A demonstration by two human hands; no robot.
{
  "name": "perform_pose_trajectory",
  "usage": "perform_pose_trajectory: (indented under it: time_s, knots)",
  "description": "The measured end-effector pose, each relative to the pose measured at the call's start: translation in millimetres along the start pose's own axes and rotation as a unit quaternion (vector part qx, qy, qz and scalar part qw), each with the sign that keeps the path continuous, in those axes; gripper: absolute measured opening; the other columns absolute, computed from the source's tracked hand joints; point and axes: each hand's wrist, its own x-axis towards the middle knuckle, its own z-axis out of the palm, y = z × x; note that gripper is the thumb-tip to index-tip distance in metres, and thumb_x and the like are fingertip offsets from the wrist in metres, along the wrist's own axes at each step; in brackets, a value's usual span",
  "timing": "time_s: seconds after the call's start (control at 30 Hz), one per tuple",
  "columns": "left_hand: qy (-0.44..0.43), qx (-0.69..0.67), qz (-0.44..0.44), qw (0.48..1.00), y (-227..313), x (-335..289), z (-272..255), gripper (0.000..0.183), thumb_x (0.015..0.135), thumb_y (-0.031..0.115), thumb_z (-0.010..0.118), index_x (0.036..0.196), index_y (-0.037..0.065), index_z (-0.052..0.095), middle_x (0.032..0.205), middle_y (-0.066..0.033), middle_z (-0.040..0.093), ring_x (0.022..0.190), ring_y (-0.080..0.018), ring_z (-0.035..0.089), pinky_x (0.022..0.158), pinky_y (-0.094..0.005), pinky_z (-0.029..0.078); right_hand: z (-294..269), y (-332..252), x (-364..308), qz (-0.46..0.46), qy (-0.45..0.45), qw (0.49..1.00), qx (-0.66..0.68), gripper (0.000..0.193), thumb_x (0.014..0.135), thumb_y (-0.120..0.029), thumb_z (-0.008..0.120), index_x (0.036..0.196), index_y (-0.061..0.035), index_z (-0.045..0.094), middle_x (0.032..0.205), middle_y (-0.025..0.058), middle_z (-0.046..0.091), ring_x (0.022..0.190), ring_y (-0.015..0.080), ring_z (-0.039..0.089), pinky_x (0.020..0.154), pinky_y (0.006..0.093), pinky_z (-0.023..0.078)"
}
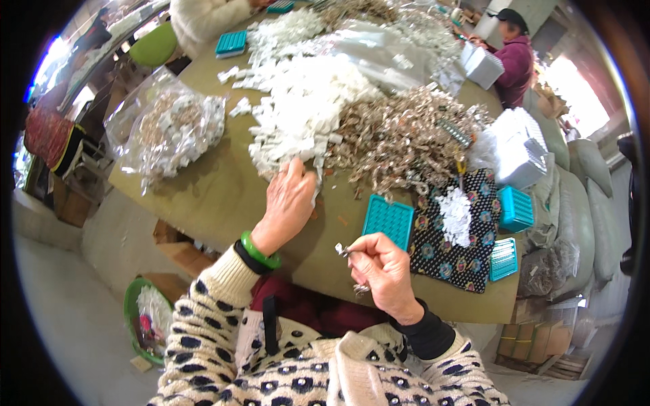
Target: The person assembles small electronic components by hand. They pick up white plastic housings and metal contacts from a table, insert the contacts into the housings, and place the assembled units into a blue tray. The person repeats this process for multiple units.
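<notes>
My left hand (291, 201) reaches to the near edge of a pile of small white pieces (298, 101). Its fingers are curled and pressed together at the pile, and what they grip is hidden. Closer to me, my right hand (384, 274) is closed, pinching a small metal piece with a white end (340, 250) between thumb and forefinger. More small shiny pieces (361, 289) poke out under its curled fingers. Beyond both hands, a tangled heap of small metal pieces (406, 135) lies against the white pile. A teal ridged tray (388, 222) sits just past my right hand.
On the right, a dark patterned cloth (447, 260) bears small white pieces (455, 215). Teal trays (503, 259) and white stacked blocks (521, 149) stand beside it. A clear bag of pieces (177, 128) rests at left. Two people (516, 61) (203, 20) are across the table.
</notes>
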Motion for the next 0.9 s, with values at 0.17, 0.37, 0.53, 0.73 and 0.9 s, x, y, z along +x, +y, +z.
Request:
perform_pose_trajectory:
  time_s: [0.17, 0.37, 0.53, 0.73, 0.9]
  knots:
    - [-0.028, -0.034, 0.011, 0.999, 9, -8, 7, 0.018, 0.070, -0.004, 0.058, 0.085, 0.005, 0.055, 0.088, -0.0123, 0.053, 0.090, -0.0345, 0.055, 0.073, -0.0442, 0.048, 2, -1, 4, -0.011, -0.020, 1.000, -0.011, 0.008, 0.096, -0.004, 0.060, 0.103, -0.0009, 0.058, 0.080, 0.0018, 0.058, 0.058, 0.0050, 0.048, 0.052, 0.0187, 0.039]
    - [0.017, -0.305, -0.053, 0.951, 21, -8, -13, 0.019, 0.081, -0.006, 0.061, 0.097, 0.004, 0.063, 0.086, -0.0099, 0.060, 0.075, -0.0258, 0.062, 0.064, -0.0357, 0.050, 9, -13, 4, -0.029, 0.017, 0.999, -0.017, 0.007, 0.095, -0.003, 0.059, 0.101, 0.0005, 0.059, 0.079, 0.0026, 0.059, 0.059, 0.0054, 0.051, 0.052, 0.0198, 0.041]
    - [-0.068, -0.783, -0.328, 0.524, 37, -38, -36, 0.027, 0.092, 0.005, 0.062, 0.119, 0.000, 0.061, 0.093, -0.0099, 0.066, 0.078, -0.0173, 0.065, 0.067, -0.0309, 0.054, 10, -16, 6, -0.061, 0.044, 0.997, 0.027, 0.007, 0.094, -0.001, 0.059, 0.101, 0.0011, 0.057, 0.081, 0.0076, 0.063, 0.055, 0.0063, 0.048, 0.051, 0.0219, 0.041]
    - [-0.055, -0.856, -0.296, 0.419, 55, -71, -38, 0.033, 0.091, 0.010, 0.067, 0.122, 0.002, 0.060, 0.103, -0.0128, 0.066, 0.087, -0.0219, 0.069, 0.075, -0.0359, 0.061, 14, -6, 7, -0.056, 0.047, 0.997, 0.018, 0.008, 0.093, -0.001, 0.062, 0.099, 0.0008, 0.058, 0.081, 0.0082, 0.064, 0.056, 0.0074, 0.050, 0.051, 0.0236, 0.043]
    - [-0.046, -0.851, -0.311, 0.422, 57, -82, -34, 0.032, 0.089, 0.010, 0.069, 0.119, 0.003, 0.062, 0.103, -0.0129, 0.066, 0.086, -0.0227, 0.069, 0.075, -0.0372, 0.061, 13, -3, 7, -0.058, 0.045, 0.997, -0.010, 0.006, 0.092, 0.001, 0.061, 0.095, 0.0015, 0.056, 0.083, 0.0091, 0.062, 0.055, 0.0077, 0.049, 0.050, 0.0244, 0.042]
